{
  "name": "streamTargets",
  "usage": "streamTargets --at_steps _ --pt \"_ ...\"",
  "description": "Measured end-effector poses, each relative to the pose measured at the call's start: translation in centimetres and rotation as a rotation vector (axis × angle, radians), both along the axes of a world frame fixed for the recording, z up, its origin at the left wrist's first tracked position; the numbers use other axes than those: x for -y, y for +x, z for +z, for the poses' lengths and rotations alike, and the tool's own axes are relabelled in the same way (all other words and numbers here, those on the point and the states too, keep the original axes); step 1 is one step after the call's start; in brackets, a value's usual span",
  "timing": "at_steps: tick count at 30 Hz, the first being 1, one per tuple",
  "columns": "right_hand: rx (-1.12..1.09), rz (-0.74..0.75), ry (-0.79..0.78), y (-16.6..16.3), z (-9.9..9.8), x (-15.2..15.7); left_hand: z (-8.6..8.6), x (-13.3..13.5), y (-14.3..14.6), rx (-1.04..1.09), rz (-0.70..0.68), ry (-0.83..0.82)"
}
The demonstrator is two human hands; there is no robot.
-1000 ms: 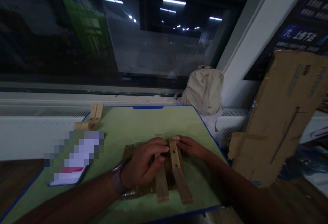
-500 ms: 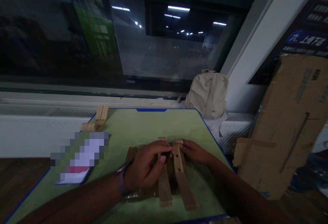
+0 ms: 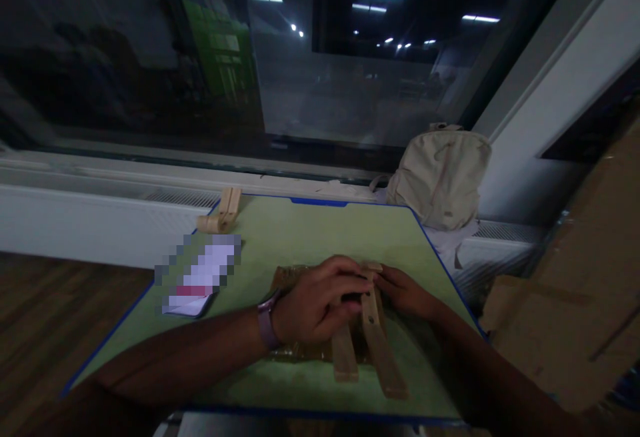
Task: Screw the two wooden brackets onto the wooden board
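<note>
Two pale wooden bars lie side by side, a right bar (image 3: 389, 360) with dark holes along its upper part and a left bar (image 3: 345, 359). Under them is a flat brown piece wrapped in shiny film (image 3: 295, 350). My left hand (image 3: 320, 300) arches over the left bar, its fingertips pinched at the holes of the right bar. A dark patch shows between thumb and fingers; whether it is a small object or shadow is unclear. My right hand (image 3: 407, 294) grips the far end of the right bar from its right side.
The green table (image 3: 270, 224) has a blue rim. At its far left corner stands a jointed wooden piece (image 3: 225, 214), with a phone (image 3: 200, 284), its screen blurred, nearer me. Beyond the right corner sits a beige backpack (image 3: 443, 177); cardboard (image 3: 560, 330) leans at right.
My view has shifted, so the table sits further right and higher. My left hand has moved from above the left bar towards the right bar's holes. My right hand keeps its grip.
</note>
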State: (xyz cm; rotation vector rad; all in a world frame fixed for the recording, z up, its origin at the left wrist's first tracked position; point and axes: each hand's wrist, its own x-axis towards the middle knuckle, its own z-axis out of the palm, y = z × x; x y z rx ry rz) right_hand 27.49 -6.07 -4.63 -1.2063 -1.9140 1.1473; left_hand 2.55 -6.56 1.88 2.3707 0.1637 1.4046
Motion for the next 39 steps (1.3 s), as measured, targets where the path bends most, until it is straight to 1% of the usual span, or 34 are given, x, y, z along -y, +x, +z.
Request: streamTargets --at_steps 2,5,9,12,15,18,20,21,23,28,32,34,37,39 --pt "0.004 0.011 -0.010 -0.1 0.1 0.1 0.1 -0.1 -0.1 -0.003 0.048 0.028" --pt "0.016 0.001 -0.003 -0.2 0.2 0.1 -0.2 -0.1 0.0 0.008 0.092 0.004" --pt "0.033 -0.028 0.031 -0.2 0.1 0.0 -1.0 0.1 0.1 0.077 0.052 -0.103" --pt "0.027 -0.009 0.031 -0.2 0.0 0.0 -1.0 0.2 0.1 0.070 0.032 -0.178" --pt "0.047 -0.008 0.035 -0.2 0.0 0.0 -0.4 0.0 0.0 0.047 0.026 -0.115" --pt "0.070 -0.012 0.038 -0.1 0.0 0.0 0.0 -0.1 -0.1 0.055 0.100 -0.048" --pt "0.062 -0.011 0.045 -0.1 0.0 0.0 0.0 -0.1 -0.2 0.051 0.153 -0.043" --pt "0.055 -0.012 0.048 -0.1 0.0 0.0 -0.1 -0.1 -0.2 0.046 0.157 -0.045" --pt "0.048 -0.018 0.046 -0.1 -0.1 0.1 -0.3 0.0 -0.1 0.045 0.120 -0.052" --pt "0.038 -0.009 0.048 -0.2 0.1 0.0 -0.8 -0.1 0.1 0.121 -0.040 -0.107" --pt "0.049 -0.004 0.062 -0.4 0.3 0.1 -0.4 -0.1 0.1 0.118 -0.078 -0.105" --pt "0.039 -0.005 0.058 -0.4 0.4 0.1 0.0 -0.1 0.0 0.072 -0.042 -0.055" --pt "0.024 0.002 0.033 -0.4 0.6 0.2 0.3 0.0 -0.2 0.042 0.106 0.051" --pt "0.025 -0.002 0.019 -0.4 0.6 0.2 0.3 0.1 -0.3 0.045 0.188 0.082"
